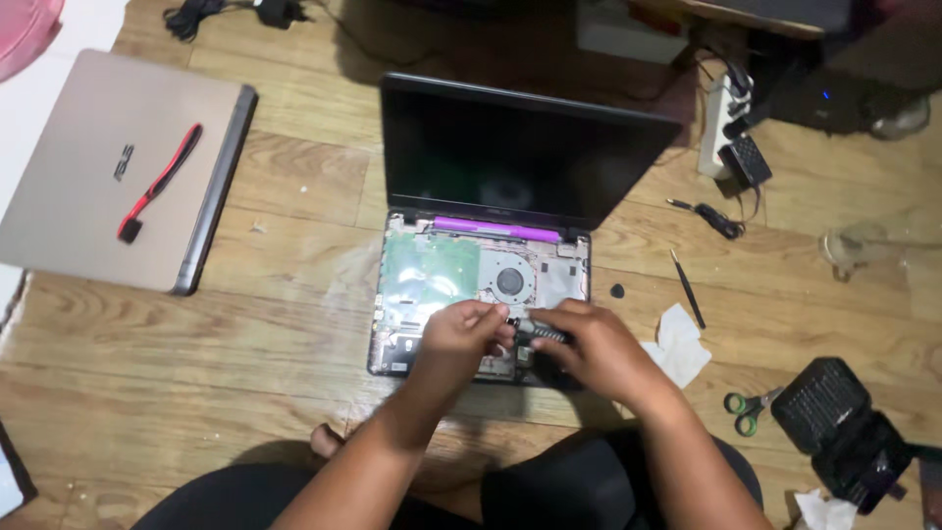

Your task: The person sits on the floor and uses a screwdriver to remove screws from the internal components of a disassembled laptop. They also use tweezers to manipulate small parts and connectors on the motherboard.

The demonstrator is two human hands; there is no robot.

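Note:
An opened laptop [530,157] stands on the wooden floor with its keyboard cover off, showing a green circuit board [432,270] and a round fan [510,283]. My right hand [599,348] grips a small grey screwdriver [542,332] lying almost level over the front of the base. My left hand [463,334] pinches at the screwdriver's tip end, fingers closed. What sits under the fingertips is hidden.
A closed beige laptop [118,167] with a red-handled brush [162,182] on it lies at the left. At the right are black tweezers [688,290], white tissue [679,344], green-handled scissors [751,407], a black bit case [834,422] and a power strip [721,113].

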